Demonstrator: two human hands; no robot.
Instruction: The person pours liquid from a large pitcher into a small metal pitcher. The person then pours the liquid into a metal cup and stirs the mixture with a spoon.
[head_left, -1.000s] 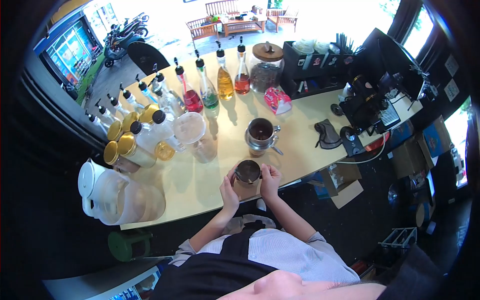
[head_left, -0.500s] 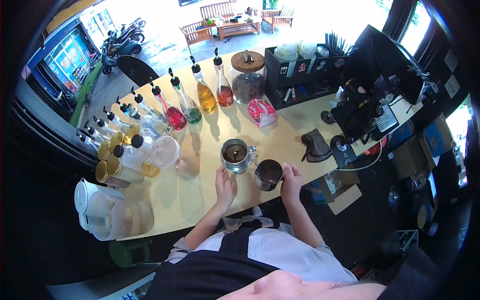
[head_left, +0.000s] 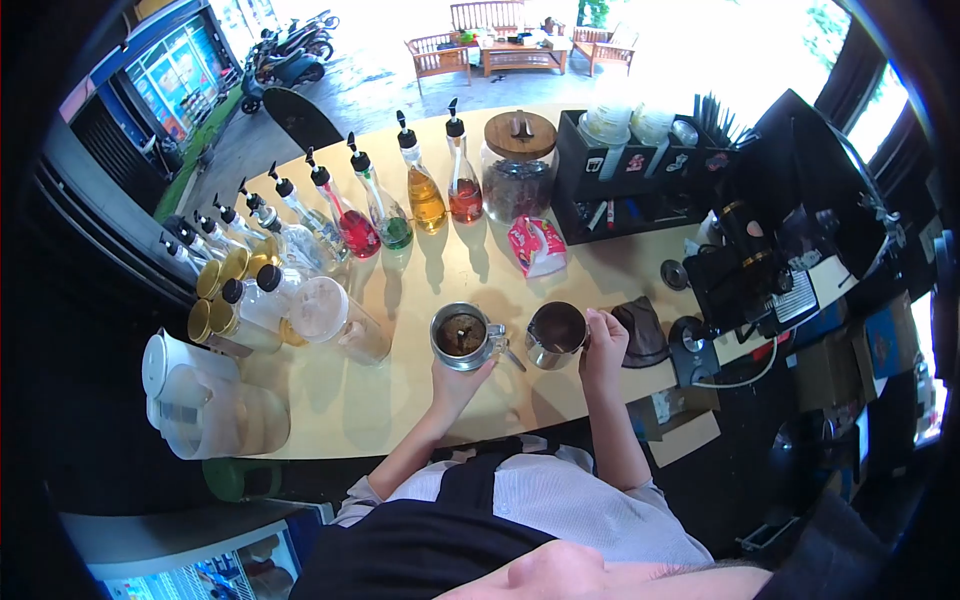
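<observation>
My left hand [head_left: 462, 388] is closed around the near side of a glass mug with a metal coffee filter [head_left: 460, 336] on top. Dark brown, foamy coffee shows inside the filter, around a thin centre post. My right hand [head_left: 603, 345] grips the handle of a metal pitcher [head_left: 556, 336], just to the right of the mug. The pitcher's inside looks dark; its contents are unclear. Between the two vessels, a thin metal piece, perhaps a spoon handle [head_left: 515, 360], lies slantwise.
Syrup bottles [head_left: 427, 205] with pourers line the table's far side. Clear tubs [head_left: 322, 305] and a white-lidded jug [head_left: 190, 370] stand left. Behind are a wooden-lidded jar [head_left: 518, 165], a pink packet [head_left: 538, 247] and a black organizer [head_left: 625, 205]. A dark cloth [head_left: 640, 332] lies right.
The pitcher in my right hand has moved up and right, away from the mug. My left hand has closed around the mug, which sits slightly lower and left in view. The camera view has shifted.
</observation>
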